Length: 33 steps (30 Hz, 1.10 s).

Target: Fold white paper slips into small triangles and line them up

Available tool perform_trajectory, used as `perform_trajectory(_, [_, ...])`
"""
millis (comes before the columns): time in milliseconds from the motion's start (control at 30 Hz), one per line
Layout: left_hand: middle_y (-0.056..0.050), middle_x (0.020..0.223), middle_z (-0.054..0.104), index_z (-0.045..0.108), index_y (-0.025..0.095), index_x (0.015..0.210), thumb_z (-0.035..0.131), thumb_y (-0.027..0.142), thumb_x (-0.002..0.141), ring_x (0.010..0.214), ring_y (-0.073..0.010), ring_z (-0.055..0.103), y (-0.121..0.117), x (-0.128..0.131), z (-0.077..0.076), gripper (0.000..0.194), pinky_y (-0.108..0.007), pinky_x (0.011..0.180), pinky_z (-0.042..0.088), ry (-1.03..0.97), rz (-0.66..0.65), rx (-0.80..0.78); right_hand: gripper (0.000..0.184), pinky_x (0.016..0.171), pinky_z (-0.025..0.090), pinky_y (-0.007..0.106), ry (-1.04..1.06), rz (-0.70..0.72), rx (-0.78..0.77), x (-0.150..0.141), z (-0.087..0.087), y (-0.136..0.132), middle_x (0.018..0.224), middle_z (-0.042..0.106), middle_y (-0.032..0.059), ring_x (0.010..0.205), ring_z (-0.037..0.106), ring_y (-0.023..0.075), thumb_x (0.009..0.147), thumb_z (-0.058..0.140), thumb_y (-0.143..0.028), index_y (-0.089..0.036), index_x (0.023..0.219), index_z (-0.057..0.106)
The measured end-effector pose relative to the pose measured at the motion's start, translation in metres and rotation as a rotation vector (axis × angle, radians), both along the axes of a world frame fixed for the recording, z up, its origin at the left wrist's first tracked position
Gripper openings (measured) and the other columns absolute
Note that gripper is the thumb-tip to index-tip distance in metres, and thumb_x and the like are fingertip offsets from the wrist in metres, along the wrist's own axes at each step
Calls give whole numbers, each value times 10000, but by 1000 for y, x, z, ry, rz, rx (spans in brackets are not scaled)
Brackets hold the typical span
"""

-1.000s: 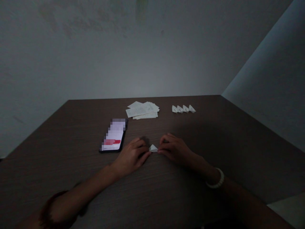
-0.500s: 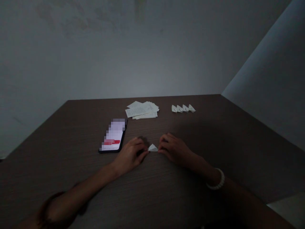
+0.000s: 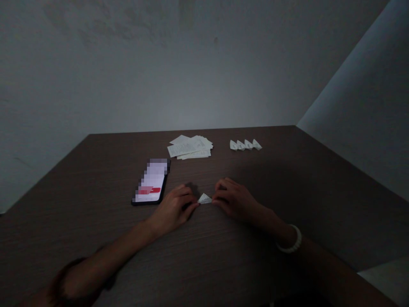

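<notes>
White paper triangle [image 3: 205, 198] in the pinch of left hand [image 3: 175, 207] and right hand [image 3: 235, 199].

Four folded papers [image 3: 240, 145] near the surface's [image 3: 191, 264] far edge, one folded piece [image 3: 204, 198] between two hands [image 3: 175, 208]; one phone [image 3: 151, 177]; one pile of slips [image 3: 191, 147], too overlapped to count; one pale bracelet [image 3: 299, 238].

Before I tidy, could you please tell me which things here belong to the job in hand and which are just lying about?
Likely the job's:
folded paper piece between left hand and right hand
row of four folded papers
pile of printed papers

Apparently apart from it:
lit phone
bracelet, merely worn
</notes>
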<state>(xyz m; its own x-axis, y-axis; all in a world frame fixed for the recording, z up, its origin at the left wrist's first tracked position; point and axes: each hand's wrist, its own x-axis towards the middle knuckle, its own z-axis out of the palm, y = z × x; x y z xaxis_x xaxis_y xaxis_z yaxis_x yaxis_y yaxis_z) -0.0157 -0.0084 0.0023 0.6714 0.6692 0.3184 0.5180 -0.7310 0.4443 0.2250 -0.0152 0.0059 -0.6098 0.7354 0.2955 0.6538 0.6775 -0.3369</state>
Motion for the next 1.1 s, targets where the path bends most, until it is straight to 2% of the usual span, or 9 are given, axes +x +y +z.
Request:
perform_trajectory(333, [-36,791,584,599,157,738,609,174,845,809,-197,529,2,3,3,108,-319,710,421,-28,72,-136,41,756,421,278,38,-29,-65,-3,1,0,953,566,41,917,527,164,843,657,-211,-179,863,640])
perform_trajectory(533, [-36,800,601,641,173,746,555,188,888,829,-202,525,0,1,9,166,-337,748,410,39,30,-87,68,762,412,287,28,-36,-82,-2,0,1,935,567,41,907,524,168,868,626,-241,-196,878,677])
perform_trajectory(733, [-32,765,589,624,164,758,558,271,911,806,-199,513,1,7,4,198,-336,733,416,24,73,-86,97,761,399,286,29,-40,-72,-5,2,1,910,569,36,898,515,165,883,589,-225,-181,829,657])
perform_trajectory(900, [-45,882,582,693,196,881,543,212,911,880,-202,518,3,6,0,154,-345,776,426,1,-26,-68,81,754,395,284,1,-31,-61,-4,3,1,921,560,37,896,506,165,882,593,-223,-191,844,657])
perform_trajectory(1100, [-59,937,567,709,196,914,559,222,900,909,-206,513,0,10,6,153,-360,814,436,21,-61,-63,94,756,400,293,-2,-36,-47,-4,2,0,929,560,43,901,503,175,888,587,-246,-198,846,655])
